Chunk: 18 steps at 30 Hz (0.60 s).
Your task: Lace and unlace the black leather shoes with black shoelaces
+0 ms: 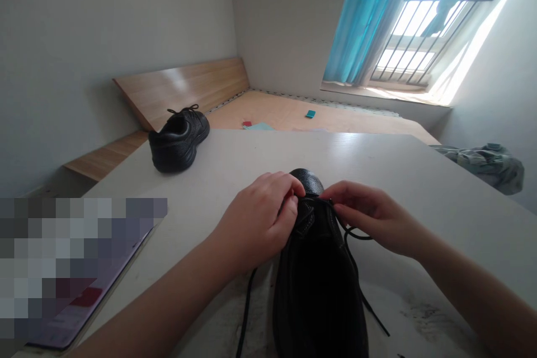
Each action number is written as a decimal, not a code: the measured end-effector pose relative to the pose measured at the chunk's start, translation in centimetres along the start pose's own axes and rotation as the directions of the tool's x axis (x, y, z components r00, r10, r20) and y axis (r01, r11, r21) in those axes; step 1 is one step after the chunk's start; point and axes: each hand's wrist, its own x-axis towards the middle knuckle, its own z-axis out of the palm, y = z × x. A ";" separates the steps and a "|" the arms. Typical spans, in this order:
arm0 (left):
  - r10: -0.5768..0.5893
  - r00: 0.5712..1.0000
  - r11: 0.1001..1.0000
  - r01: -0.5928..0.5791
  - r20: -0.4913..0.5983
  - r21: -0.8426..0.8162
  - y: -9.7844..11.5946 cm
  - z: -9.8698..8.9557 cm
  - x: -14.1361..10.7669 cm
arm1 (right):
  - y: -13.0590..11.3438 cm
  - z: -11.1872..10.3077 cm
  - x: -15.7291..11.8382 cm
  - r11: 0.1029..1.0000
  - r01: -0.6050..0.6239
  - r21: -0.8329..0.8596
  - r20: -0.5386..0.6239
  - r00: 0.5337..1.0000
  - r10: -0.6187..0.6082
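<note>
A black leather shoe [321, 302] stands on the white table in front of me, its opening towards me and its toe pointing away. My left hand [268, 212] is closed at the left side of the lacing, thumb and index finger pressed against the shoe; part of the grip is hidden. On the right side of the lacing, my right hand [369, 210] pinches the black shoelace [356, 236] between thumb and fingers. Loose lace hangs in a loop below the right fingers, with an end lying beside the shoe. Another length trails on the table at the left.
A second black shoe [176, 142], its lace tied in a bow, stands at the far left of the white table [268, 151]. A tablet-like device [84, 307], partly blurred out, lies at the near left. Beyond the table is a bed [277, 106] with a wooden headboard [184, 86].
</note>
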 end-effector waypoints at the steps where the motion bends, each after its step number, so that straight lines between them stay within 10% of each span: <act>1: -0.004 1.000 1.000 0.004 0.000 -0.004 0.1 -0.2 0.0 | -0.1 -0.1 0.0 1.000 0.015 -0.023 0.001 1.000 -0.015; 18: -0.016 1.000 0.990 0.015 -0.006 -0.137 -0.4 0.3 0.0 | 0.2 0.0 -0.1 0.998 0.004 -0.060 -0.022 1.000 -0.005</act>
